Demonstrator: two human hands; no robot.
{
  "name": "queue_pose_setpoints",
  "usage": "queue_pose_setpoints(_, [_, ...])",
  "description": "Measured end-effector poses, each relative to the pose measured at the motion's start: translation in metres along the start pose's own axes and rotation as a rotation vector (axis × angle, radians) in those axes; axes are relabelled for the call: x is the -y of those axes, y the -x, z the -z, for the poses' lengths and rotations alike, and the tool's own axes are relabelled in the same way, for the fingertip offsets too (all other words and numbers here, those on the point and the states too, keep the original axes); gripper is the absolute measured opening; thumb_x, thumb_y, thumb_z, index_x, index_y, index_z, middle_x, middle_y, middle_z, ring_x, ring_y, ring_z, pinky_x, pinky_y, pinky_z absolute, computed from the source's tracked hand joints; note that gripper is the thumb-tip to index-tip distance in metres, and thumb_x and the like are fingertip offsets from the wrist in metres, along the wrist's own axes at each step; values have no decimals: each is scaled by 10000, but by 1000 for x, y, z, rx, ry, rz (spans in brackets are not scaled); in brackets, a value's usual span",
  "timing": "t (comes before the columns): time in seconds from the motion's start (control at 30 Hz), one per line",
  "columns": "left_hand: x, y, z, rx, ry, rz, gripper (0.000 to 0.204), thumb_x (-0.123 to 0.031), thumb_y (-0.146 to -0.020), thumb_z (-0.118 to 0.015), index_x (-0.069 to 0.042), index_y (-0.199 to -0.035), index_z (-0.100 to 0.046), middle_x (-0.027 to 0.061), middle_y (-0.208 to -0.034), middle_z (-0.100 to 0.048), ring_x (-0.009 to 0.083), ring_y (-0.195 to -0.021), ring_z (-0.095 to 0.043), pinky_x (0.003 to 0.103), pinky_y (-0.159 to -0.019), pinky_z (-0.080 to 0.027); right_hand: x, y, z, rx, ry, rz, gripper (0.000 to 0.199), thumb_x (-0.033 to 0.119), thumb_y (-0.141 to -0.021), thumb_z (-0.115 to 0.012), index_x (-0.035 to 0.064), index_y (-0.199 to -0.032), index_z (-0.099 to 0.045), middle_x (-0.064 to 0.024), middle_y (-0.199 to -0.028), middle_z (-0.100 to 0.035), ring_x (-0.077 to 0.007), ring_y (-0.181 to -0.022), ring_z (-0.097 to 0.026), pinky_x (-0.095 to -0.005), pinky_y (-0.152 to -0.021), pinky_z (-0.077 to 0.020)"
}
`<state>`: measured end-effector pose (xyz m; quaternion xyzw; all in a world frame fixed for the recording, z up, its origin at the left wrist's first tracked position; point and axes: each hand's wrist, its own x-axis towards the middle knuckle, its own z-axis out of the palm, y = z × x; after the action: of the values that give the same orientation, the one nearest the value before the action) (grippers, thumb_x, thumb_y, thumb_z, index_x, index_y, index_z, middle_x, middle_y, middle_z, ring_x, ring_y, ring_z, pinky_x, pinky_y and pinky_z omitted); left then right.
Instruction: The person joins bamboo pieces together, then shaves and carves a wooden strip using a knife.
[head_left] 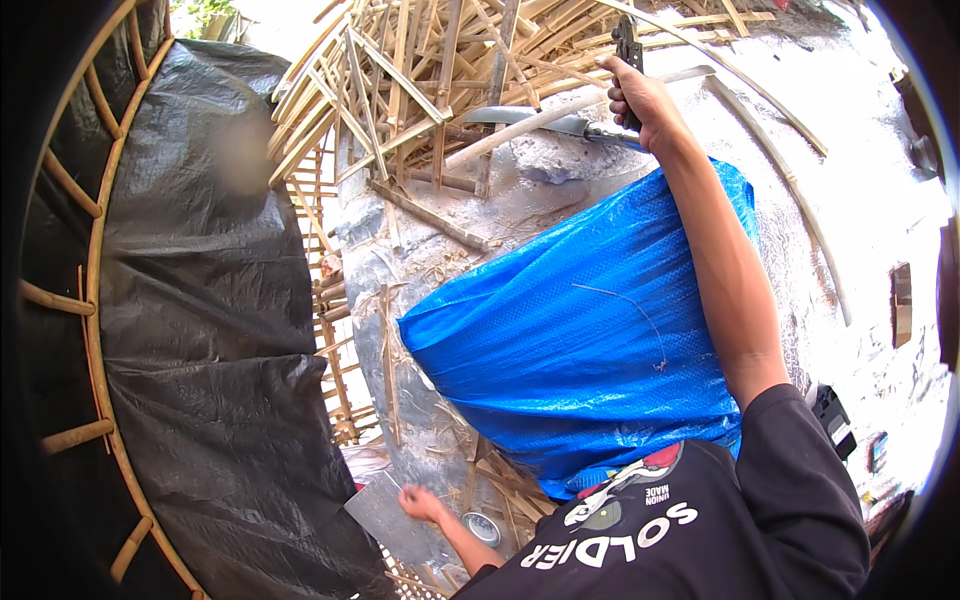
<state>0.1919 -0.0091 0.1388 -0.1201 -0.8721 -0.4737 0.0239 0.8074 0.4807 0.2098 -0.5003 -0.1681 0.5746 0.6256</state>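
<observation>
While the right hand (640, 100) is clamping a knife (560, 120), blade lying leftward over the bamboo pile (420, 90), the left hand (420, 503) is resting open far below.

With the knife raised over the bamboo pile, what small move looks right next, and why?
Probably lower the right hand so the knife meets the pale bamboo strip just under its blade. The blade already hangs over that strip, and the left hand is far below by a grey sheet, clear of it.
</observation>
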Motion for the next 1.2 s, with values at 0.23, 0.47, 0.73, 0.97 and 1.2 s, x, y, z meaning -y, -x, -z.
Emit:
queue_pose_setpoints(0.23, [-280, 66, -183, 451, 397, -340, 261, -244, -1004, -602, -23, -1139, -632, 49, -1019, -703, 118, -881, -657, 251, -676, -458, -8, 15, -10, 1, 200, 18, 311, 344, -823, -756, 100, -727, -589, 16, -599, -498, -86, -472, -438, -275, -438, -335])
queue_pose_setpoints(0.47, [-414, 202, -314, 979, 476, -733, 226, -140, -931, -698, 11, -1097, -670, 87, -853, -718, 96, -671, -646, 221, -583, -490, -20, 14, -19, 23, 449, 68, 339, 380, -814, -759, 89, -716, -615, 2, -607, -543, -101, -501, -470, -277, -471, -336])
queue_pose_setpoints(0.73, [-365, 198, -421, 1313, 380, -715, 164, -123, -924, -681, -23, -1045, -729, 36, -808, -703, 87, -640, -609, 242, -591, -494, -27, 10, -25, -144, 552, 158, 369, 423, -821, -762, 122, -721, -573, 51, -569, -481, -59, -445, -394, -241, -427, -278])
queue_pose_setpoints(0.97, [-320, 119, -428, 1107, 107, -768, 249, -227, -924, -673, -25, -1054, -736, 120, -850, -728, 134, -739, -690, 301, -677, -520, -97, 9, -112, 20, 635, 133, 374, 408, -819, -771, 91, -730, -593, 28, -599, -512, -71, -510, -442, -250, -487, -324])
queue_pose_setpoints(1.2, [-313, 84, -424, 1296, -124, -449, 234, -222, -860, -739, -17, -968, -768, 117, -734, -736, 152, -637, -711, 278, -652, -552, -121, 13, -122, -45, 607, 105, 329, 381, -843, -760, 149, -726, -558, 61, -591, -478, -44, -471, -408, -215, -449, -297])
